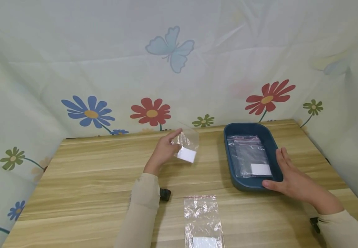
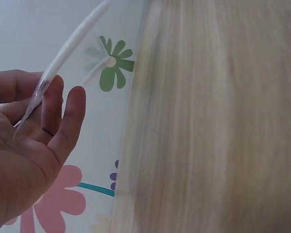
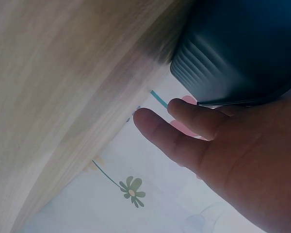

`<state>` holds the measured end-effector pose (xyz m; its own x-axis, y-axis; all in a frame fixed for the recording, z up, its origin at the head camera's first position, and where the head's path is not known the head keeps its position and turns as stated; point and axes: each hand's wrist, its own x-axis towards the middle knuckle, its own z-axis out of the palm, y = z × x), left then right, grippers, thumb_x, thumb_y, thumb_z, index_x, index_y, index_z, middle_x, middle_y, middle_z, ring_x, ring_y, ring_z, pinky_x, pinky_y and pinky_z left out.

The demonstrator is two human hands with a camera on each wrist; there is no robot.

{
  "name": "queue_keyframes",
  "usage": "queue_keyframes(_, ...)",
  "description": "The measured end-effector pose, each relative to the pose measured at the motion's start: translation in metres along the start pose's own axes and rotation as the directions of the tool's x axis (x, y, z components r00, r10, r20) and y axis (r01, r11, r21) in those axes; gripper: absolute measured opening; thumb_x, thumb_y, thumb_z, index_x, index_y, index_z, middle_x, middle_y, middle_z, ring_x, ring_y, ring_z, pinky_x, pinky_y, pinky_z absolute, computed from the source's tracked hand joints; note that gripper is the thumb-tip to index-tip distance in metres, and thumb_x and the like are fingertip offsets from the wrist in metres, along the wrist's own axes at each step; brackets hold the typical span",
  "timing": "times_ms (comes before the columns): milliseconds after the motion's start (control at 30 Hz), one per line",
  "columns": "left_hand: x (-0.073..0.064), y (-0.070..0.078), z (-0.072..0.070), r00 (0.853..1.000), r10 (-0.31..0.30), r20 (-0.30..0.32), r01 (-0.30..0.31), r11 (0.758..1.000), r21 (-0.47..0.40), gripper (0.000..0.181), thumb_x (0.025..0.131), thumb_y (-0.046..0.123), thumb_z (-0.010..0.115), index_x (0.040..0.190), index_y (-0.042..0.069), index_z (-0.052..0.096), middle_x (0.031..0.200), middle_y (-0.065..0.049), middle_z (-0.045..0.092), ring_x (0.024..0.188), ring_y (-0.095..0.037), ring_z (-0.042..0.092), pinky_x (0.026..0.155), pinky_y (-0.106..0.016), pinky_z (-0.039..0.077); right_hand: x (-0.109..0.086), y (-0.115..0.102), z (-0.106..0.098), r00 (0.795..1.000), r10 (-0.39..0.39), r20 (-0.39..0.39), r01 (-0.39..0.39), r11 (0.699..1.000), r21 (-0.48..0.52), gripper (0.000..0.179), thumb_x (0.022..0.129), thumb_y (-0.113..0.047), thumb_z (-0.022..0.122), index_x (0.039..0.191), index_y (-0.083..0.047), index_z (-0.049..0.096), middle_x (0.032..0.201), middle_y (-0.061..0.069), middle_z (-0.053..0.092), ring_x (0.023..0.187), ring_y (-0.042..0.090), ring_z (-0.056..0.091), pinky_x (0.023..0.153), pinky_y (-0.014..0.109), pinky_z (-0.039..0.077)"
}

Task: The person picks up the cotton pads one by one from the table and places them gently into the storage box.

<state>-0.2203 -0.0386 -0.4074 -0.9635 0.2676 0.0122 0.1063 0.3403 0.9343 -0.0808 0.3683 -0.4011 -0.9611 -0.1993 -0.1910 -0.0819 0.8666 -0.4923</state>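
Note:
A clear plastic zip bag with a white label (image 1: 186, 154) hangs from my left hand (image 1: 162, 153), which pinches it above the table. From the left wrist view, the bag (image 2: 70, 46) is seen edge-on between thumb and fingers. My right hand (image 1: 296, 181) touches the right side and near corner of a dark blue tray (image 1: 240, 184), its fingers fairly straight. Inside that tray lie clear zip bags (image 1: 244, 155), overlapping, one with a white label. In the right wrist view the fingers (image 3: 169, 138) extend beside the tray's ribbed wall (image 3: 199, 73).
Another clear zip bag (image 1: 202, 217) with a white label lies flat at the near middle of the wood-grain table (image 1: 89, 193). A pale curtain (image 1: 110, 69) printed with flowers and a butterfly stands behind the table's far edge and along its sides.

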Motion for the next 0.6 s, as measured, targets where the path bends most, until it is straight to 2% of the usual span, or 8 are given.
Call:
queue_keyframes(67,0.0002,-0.0004,-0.0001,1.0,0.003,0.004,-0.003,1.0,0.013,0.061,0.093,0.001,0.063,0.151,0.016,0.05,0.156,-0.006,0.042,0.094,-0.024,0.057,0.065,-0.027,0.045,0.0001,0.0003,0.0002,1.0,0.0,-0.001,0.0,1.0,0.003,0.124,0.088,-0.054,0.073,0.156,0.004,-0.014,0.161,0.028,-0.022,0.133,0.067,0.023,0.096,0.076,0.031)
queue_keyframes(100,0.0002,-0.0004,-0.0001,1.0,0.005,0.006,-0.005,1.0,0.017,0.061,0.093,0.002,0.064,0.151,0.016,0.05,0.157,-0.006,0.041,0.108,-0.024,0.056,0.071,-0.029,0.047,0.0001,0.0004,0.0003,1.0,0.0,-0.002,0.0,1.0,0.004,0.124,0.088,-0.054,0.073,0.156,0.004,-0.014,0.161,0.028,-0.021,0.134,0.067,0.022,0.097,0.076,0.031)
queue_keyframes(167,0.0004,-0.0003,-0.0001,1.0,0.004,0.01,-0.004,1.0,0.016,0.062,0.094,0.003,0.064,0.152,0.016,0.049,0.158,-0.006,0.039,0.135,-0.023,0.043,0.087,-0.034,0.048,0.0002,0.0005,0.0002,1.0,0.001,-0.002,-0.001,1.0,0.006,0.124,0.088,-0.054,0.073,0.156,0.003,-0.014,0.161,0.028,-0.021,0.134,0.067,0.021,0.097,0.076,0.03)
queue_keyframes(233,0.0006,0.0,0.0001,1.0,0.005,0.01,-0.005,1.0,0.012,0.062,0.094,0.003,0.064,0.152,0.015,0.048,0.159,-0.006,0.038,0.146,-0.024,0.03,0.1,-0.039,0.044,0.0001,0.0008,0.0,1.0,0.0,-0.004,0.0,1.0,0.007,0.125,0.088,-0.054,0.073,0.156,0.003,-0.013,0.161,0.028,-0.021,0.134,0.067,0.021,0.097,0.076,0.03)
queue_keyframes(367,0.0005,0.0007,0.0005,1.0,0.023,0.007,-0.023,1.0,-0.013,0.062,0.093,0.0,0.064,0.152,0.014,0.048,0.159,-0.008,0.038,0.147,-0.026,0.027,0.111,-0.046,0.035,0.0002,0.0019,-0.0001,1.0,-0.005,-0.008,0.005,1.0,0.002,0.125,0.088,-0.054,0.073,0.156,0.003,-0.014,0.161,0.028,-0.021,0.134,0.066,0.023,0.097,0.076,0.031)
queue_keyframes(467,-0.0003,0.0015,0.0004,0.999,0.036,0.002,-0.036,0.999,-0.017,0.062,0.093,0.0,0.064,0.152,0.014,0.048,0.158,-0.009,0.039,0.144,-0.024,0.031,0.114,-0.041,0.03,0.0001,0.0027,-0.0005,1.0,-0.013,-0.005,0.013,1.0,0.005,0.125,0.088,-0.053,0.073,0.156,0.002,-0.016,0.161,0.027,-0.022,0.135,0.066,0.022,0.098,0.075,0.031)
queue_keyframes(533,-0.001,0.002,0.0002,0.999,0.035,-0.002,-0.035,0.999,-0.015,0.062,0.093,0.0,0.065,0.152,0.014,0.049,0.157,-0.009,0.04,0.126,-0.022,0.048,0.102,-0.037,0.042,-0.0003,0.0031,-0.0009,1.0,-0.021,-0.001,0.021,1.0,0.015,0.124,0.089,-0.052,0.073,0.156,0.002,-0.016,0.161,0.027,-0.024,0.135,0.066,0.02,0.098,0.075,0.031)
queue_keyframes(600,-0.0015,0.0022,0.0002,0.999,0.035,-0.002,-0.035,0.999,-0.01,0.063,0.093,0.0,0.065,0.152,0.014,0.048,0.156,-0.009,0.042,0.097,-0.019,0.054,0.081,-0.03,0.048,-0.0007,0.0034,-0.0013,1.0,-0.028,0.002,0.028,0.999,0.028,0.124,0.089,-0.051,0.073,0.156,0.002,-0.017,0.16,0.026,-0.026,0.136,0.066,0.018,0.099,0.075,0.029)
